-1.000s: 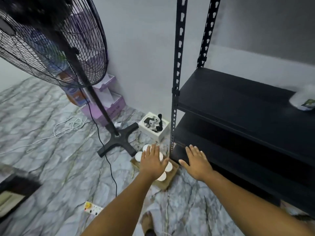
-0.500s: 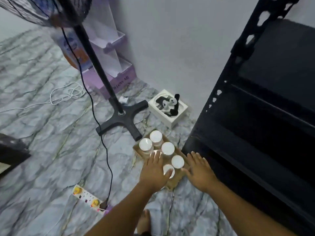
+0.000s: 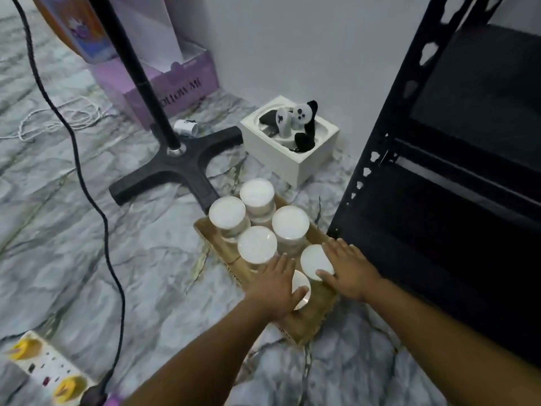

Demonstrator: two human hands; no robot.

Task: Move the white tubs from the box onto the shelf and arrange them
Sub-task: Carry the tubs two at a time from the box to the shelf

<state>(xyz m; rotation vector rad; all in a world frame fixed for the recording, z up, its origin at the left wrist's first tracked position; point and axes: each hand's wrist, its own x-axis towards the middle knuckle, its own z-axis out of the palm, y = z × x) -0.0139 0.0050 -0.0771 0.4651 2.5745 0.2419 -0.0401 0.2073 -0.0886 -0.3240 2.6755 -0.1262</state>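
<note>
1. A shallow cardboard box [image 3: 314,325] is seen lying on a grey marbled floor [image 3: 164,259], just beside the foot of a black metal shelf [image 3: 456,218] at the right.
2. Six white tubs [image 3: 257,244] are held in the box, standing upright in two rows that run from its near end to its far end.
3. The four tubs toward the far end are untouched; their round white lids face up.
4. The left hand [image 3: 273,285] is laid over the tub [image 3: 301,284] at the box's near end, fingers spread and the thumb resting on the lid; whether the tub is gripped cannot be told.
5. The right hand [image 3: 349,271] is laid flat against the next tub [image 3: 313,260], by the box's right edge, fingers spread and the thumb on the lid's near rim; a firm grip cannot be confirmed.
6. Both bare forearms are seen reaching in from the bottom of the view.
7. No tub is seen on the dark boards of the shelf.
8. Beyond the box's far end, the black cross-shaped base of a fan stand [image 3: 172,165] is planted on the floor.
9. A small white box [image 3: 304,162] holding a panda toy [image 3: 304,124] is set by the wall.
10. A black cable [image 3: 96,206] is trailed across the floor to a power strip [image 3: 44,367] at the lower left corner.
</note>
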